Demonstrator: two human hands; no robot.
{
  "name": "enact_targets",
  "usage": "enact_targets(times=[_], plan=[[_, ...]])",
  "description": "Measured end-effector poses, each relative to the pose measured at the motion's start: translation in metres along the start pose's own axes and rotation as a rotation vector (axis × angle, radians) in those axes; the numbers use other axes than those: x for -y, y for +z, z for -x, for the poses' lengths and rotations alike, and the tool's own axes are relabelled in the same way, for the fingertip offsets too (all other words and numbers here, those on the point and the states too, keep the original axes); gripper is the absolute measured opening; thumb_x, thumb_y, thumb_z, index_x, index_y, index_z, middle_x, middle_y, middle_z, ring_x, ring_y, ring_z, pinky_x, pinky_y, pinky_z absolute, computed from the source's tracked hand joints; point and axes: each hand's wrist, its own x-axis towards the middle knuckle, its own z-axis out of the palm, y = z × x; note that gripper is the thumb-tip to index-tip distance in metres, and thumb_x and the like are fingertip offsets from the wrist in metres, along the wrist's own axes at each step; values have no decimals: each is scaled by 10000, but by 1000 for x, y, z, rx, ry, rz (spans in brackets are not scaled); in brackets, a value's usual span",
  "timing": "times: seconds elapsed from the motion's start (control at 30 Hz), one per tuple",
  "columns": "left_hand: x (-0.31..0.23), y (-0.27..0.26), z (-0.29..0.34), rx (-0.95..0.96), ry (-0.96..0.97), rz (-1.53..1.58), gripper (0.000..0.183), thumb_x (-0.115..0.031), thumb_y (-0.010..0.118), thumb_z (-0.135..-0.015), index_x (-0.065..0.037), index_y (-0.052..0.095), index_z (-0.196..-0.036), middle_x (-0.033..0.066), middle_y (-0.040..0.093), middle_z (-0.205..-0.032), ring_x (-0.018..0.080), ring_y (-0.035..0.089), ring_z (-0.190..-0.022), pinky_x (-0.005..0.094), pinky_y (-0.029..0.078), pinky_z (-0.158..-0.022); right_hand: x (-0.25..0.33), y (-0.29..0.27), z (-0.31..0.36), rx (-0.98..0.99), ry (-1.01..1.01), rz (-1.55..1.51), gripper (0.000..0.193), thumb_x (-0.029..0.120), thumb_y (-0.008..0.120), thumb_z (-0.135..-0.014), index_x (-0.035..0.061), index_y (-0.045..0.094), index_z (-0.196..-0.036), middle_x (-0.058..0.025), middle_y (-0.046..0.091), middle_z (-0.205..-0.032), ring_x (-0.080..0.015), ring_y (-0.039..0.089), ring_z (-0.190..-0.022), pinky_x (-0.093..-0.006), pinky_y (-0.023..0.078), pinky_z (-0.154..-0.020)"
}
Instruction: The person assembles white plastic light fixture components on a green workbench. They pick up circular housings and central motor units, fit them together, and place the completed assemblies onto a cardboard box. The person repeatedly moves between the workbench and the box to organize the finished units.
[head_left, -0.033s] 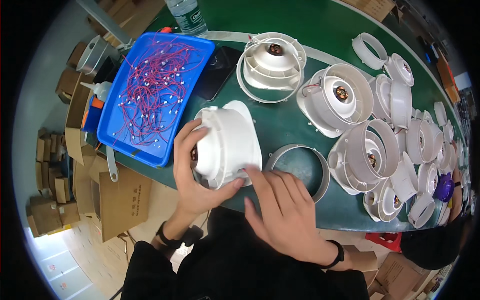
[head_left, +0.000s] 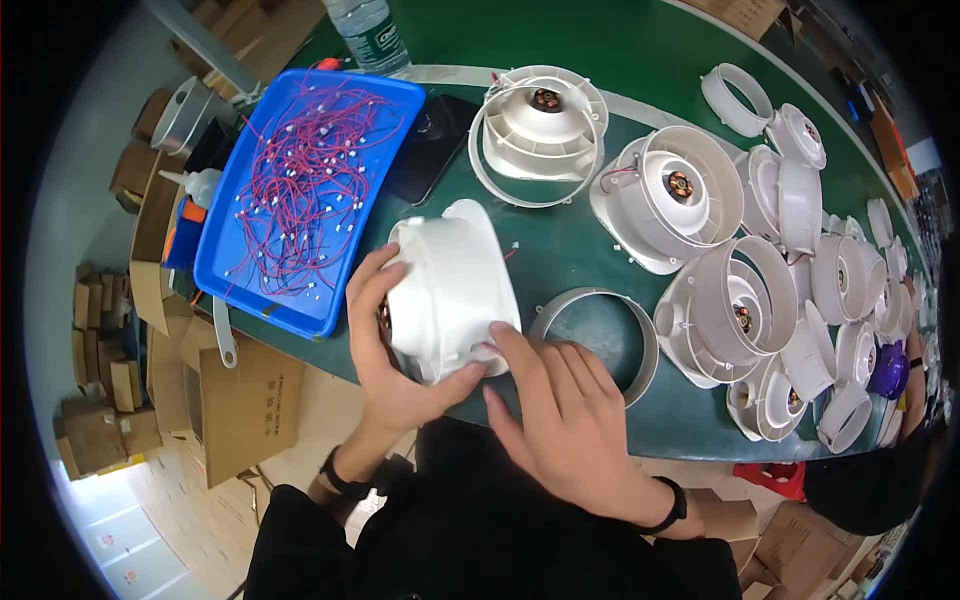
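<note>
My left hand (head_left: 385,370) is wrapped round a white plastic fan housing (head_left: 455,290), tilted on its side above the table's near edge. The thumb lies along its lower side and the fingers reach over its left face, where a bit of copper motor winding (head_left: 384,315) shows. My right hand (head_left: 565,410) rests against the housing's lower right side. Its index fingertip touches the wall beside a short reddish wire end (head_left: 488,348); the thumb stands apart. A small white connector on a red wire (head_left: 513,247) peeks out beyond the flange. Right beside my right hand lies a loose white ring (head_left: 650,350).
A blue tray (head_left: 318,325) of red and black wires with white connectors stands at the left. Behind the housing are a dark phone (head_left: 430,150) and a water bottle (head_left: 368,35). Several fan housings (head_left: 680,215) and rings crowd the right. Cardboard boxes (head_left: 250,410) sit below at left.
The housing has tipped slightly in my left hand. My right index fingertip has slid a little up its side, and the small connector now shows more clearly past the flange.
</note>
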Motion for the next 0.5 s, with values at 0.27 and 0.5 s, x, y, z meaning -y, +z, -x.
enact_targets(times=[0.27,0.5], plan=[[27,27,26,-322,-217,232,1163,-753,679,-692,29,203,-1409,160,355,-1336,270,402,-1261,418,360,-1036,-3,8,18,-77,-4,-308,384,-13,731,-759,-34,564,-1105,-69,647,-713,-214,601,-491,-306,483,-485],[52,15,38,-422,-273,228,1141,-759,664,-691,24,242,-1405,174,370,-1335,283,413,-1253,427,357,-1036,-12,5,19,16,-196,-360,359,31,700,-766,-13,622,-1114,-44,598,-664,-175,590,-560,-285,485,-561]])
